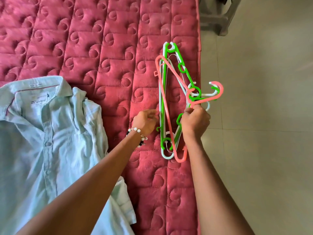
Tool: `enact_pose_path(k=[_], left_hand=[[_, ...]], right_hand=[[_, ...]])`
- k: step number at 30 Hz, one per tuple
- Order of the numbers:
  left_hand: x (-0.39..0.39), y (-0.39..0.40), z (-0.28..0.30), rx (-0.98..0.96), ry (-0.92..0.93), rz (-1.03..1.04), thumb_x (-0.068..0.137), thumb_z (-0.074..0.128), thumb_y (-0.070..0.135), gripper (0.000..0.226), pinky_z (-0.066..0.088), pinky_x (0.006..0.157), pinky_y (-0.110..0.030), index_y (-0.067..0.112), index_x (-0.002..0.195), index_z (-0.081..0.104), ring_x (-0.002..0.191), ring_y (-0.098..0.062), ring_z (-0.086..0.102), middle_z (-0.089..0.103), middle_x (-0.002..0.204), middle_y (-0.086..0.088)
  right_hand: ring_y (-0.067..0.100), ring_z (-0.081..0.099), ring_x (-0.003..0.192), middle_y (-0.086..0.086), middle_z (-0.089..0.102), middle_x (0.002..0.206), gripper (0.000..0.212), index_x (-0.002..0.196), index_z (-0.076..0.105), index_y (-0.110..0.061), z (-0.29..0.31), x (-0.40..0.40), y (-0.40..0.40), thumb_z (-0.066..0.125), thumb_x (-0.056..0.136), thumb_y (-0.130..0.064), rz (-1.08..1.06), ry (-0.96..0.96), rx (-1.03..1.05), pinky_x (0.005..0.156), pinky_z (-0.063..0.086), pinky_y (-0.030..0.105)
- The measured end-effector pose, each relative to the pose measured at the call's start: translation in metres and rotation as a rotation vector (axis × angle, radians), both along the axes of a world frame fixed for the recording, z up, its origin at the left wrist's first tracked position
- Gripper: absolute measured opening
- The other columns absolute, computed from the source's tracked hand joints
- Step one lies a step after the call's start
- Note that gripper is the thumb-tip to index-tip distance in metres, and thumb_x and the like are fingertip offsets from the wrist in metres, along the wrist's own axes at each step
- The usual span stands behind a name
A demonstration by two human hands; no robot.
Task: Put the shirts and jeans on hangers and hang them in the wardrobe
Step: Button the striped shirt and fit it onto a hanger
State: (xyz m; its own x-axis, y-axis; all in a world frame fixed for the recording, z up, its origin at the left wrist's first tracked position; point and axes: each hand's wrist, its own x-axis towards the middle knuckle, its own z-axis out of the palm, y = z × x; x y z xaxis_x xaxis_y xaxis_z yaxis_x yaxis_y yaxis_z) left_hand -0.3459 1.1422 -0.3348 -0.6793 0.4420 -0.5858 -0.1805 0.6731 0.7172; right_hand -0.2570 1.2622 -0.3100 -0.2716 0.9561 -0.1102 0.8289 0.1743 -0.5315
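Both hands: right hand (194, 121) grasps hangers (171, 102) at mattress edge (198, 65); left hand (145, 120) seemingly pinching.

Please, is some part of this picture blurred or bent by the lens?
Head view: the left hand looks smeared by motion; the right hand and hangers look sharp; the bed cover softens toward the top-left corner; floor tile lines curve from wide-angle distortion.

- Soft, even daylight is seen throughout; shadows are faint.
- Mild glare is shown on the floor (264, 116).
- Edges are bent by wide-angle distortion; slight blur is noticed overall.
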Motion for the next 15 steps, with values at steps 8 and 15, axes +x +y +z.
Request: enact_pose_path(k=[8, 15], left_hand=[[-0.025, -0.042, 0.035, 0.393, -0.308, 0.401, 0.101, 0.043, 0.021, 0.018, 0.043, 0.049, -0.026, 0.012, 0.105, 0.058, 0.060, -0.017, 0.056, 0.063, 0.084, -0.004], [-0.073, -0.163, 0.077, 0.519, -0.141, 0.358, 0.097, 0.046, 0.000, 0.020, 0.051, 0.049, -0.024, 0.013, 0.100, 0.062, 0.047, -0.005, 0.053, 0.062, 0.064, 0.003]], right_hand=[[0.003, 0.041, 0.046, 0.004, 0.052, 0.069, 0.020, 0.099, 0.062, -0.012, 0.040, -0.004, -0.046, 0.047, 0.096, 0.002, -0.050, 0.742, -0.718, 0.044, 0.033, 0.017], [0.004, 0.046, 0.062, -0.003, 0.061, 0.071, 0.026, 0.109, 0.063, -0.019, 0.063, -0.059, -0.149, 0.047, 0.097, -0.004, 0.188, 0.733, -1.026, 0.043, 0.026, 0.015]])
